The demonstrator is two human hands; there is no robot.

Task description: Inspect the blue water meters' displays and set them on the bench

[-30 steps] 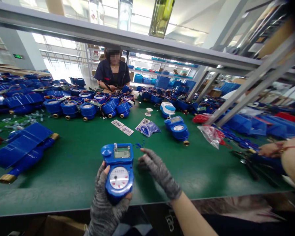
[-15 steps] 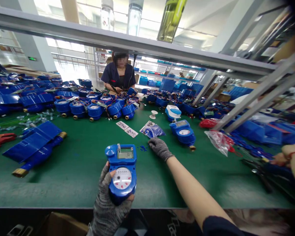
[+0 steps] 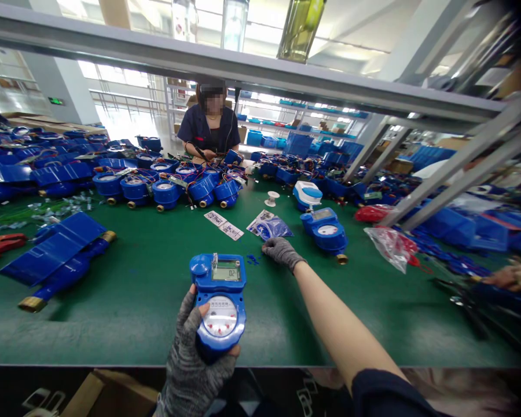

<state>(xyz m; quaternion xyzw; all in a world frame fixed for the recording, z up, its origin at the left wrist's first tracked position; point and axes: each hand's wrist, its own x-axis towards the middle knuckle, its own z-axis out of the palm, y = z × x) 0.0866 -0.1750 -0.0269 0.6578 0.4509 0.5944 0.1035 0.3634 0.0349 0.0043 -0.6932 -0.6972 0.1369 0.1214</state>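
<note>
A blue water meter (image 3: 220, 304) with a lit display and a round white dial is held upright in my left hand (image 3: 200, 353), which wears a grey fingerless glove. My right hand (image 3: 282, 253), gloved too, rests on the green table with its fingers curled together; what they pinch, if anything, is hidden. Just left of those fingers lie small blue pieces (image 3: 253, 260). Behind them is a clear bag of blue parts (image 3: 276, 227). Another blue water meter (image 3: 327, 230) lies to the right of the bag.
A blue meter (image 3: 69, 260) lies on its side at left, near orange-handled pliers (image 3: 2, 248). Rows of meters (image 3: 165, 191) stand behind. Printed labels (image 3: 223, 225) and a white spool (image 3: 271, 198) lie mid-table. A co-worker (image 3: 211, 124) sits opposite; another person's hand (image 3: 512, 277) is at right.
My left hand and the water meter have shifted slightly right, and the meter is turned a little. My right hand stays by the small blue pieces. The other person's hand at right has moved.
</note>
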